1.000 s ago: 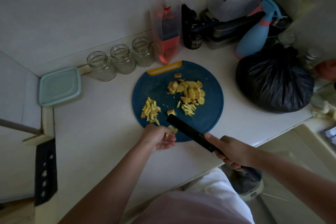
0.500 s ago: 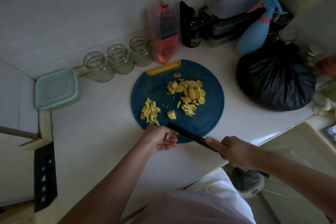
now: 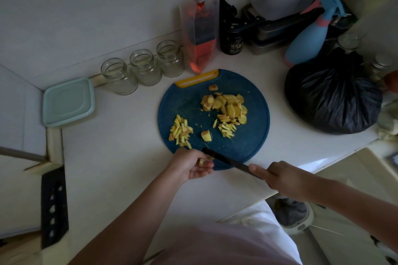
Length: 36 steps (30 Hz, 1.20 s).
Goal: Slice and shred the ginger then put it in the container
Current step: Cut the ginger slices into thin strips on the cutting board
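I see a small bit of ginger [image 3: 202, 160] pinched in the left hand [image 3: 189, 163], right at the near edge of the round blue cutting board [image 3: 187, 103]. The left fingers curl round it. The right hand [image 3: 277, 177] is wrapped tight on the handle of a black knife [image 3: 226, 161]. The blade lies low across the board's near edge, and its tip comes up to the ginger in the left hand.

More ginger lies on the board. A pile of thin yellow sticks [image 3: 180, 133] sits on the left side. A heap of flat slices [image 3: 226, 106] sits on the far right side, with a few more sticks [image 3: 227, 130] just below it. One little chunk [image 3: 206, 135] lies between the two stick piles. The board has a yellow handle on its far edge.

The container [image 3: 67, 102] with a pale green lid sits shut in the left corner, well apart from the board. Three open glass jars [image 3: 145, 66] stand in a row beside it.

A clear pouch [image 3: 201, 34] with red at the bottom stands behind the board. Next to it is a dark bottle [image 3: 231, 34] with a label, but the writing is too small for me to read. Further right I see a blue and pink spray bottle [image 3: 310, 43] and a lumpy black bag [image 3: 331, 94].

Everything rests on a white counter [image 3: 112, 157] in a corner of white walls [image 3: 86, 6]. The light is dim.
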{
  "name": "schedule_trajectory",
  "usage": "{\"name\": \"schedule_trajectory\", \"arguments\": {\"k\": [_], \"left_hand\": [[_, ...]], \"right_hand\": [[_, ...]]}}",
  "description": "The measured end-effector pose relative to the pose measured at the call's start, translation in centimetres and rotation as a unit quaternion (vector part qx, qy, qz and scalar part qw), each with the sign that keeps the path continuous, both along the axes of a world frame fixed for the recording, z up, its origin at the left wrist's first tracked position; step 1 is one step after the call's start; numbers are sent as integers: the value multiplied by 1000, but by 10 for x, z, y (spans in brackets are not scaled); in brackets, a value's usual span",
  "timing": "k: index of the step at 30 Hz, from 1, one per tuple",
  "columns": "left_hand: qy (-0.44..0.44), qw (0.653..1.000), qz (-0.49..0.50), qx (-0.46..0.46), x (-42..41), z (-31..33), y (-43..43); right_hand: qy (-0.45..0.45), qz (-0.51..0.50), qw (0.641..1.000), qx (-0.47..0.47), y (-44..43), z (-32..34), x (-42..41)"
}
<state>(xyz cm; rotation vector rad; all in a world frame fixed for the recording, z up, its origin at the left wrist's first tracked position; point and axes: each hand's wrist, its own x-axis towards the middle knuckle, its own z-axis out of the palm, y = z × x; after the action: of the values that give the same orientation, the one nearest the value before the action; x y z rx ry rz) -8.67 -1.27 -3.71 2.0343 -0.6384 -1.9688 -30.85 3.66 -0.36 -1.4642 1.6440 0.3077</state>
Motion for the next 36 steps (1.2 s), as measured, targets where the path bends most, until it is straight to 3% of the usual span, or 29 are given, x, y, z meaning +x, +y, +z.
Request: {"name": "schedule_trajectory", "arguments": {"k": [11, 16, 21, 28, 32, 36], "left_hand": [[-19, 998, -64, 6, 2, 1, -11], [-25, 997, -75, 11, 3, -2, -12], [-19, 997, -68, 26, 3, -2, -14], [-19, 998, -56, 15, 5, -3, -13], [-29, 998, -52, 11, 5, -3, -9], [-16, 998, -58, 18, 6, -4, -11]], "right_hand": [[-64, -43, 991, 106, -7, -5, -3], [5, 44, 999, 16, -2, -8, -1], [-1, 70, 995, -68, 8, -12, 25], [37, 55, 993, -95, 14, -17, 33], [127, 91, 980, -122, 28, -11, 29], [129, 43, 986, -96, 35, -15, 17]]}}
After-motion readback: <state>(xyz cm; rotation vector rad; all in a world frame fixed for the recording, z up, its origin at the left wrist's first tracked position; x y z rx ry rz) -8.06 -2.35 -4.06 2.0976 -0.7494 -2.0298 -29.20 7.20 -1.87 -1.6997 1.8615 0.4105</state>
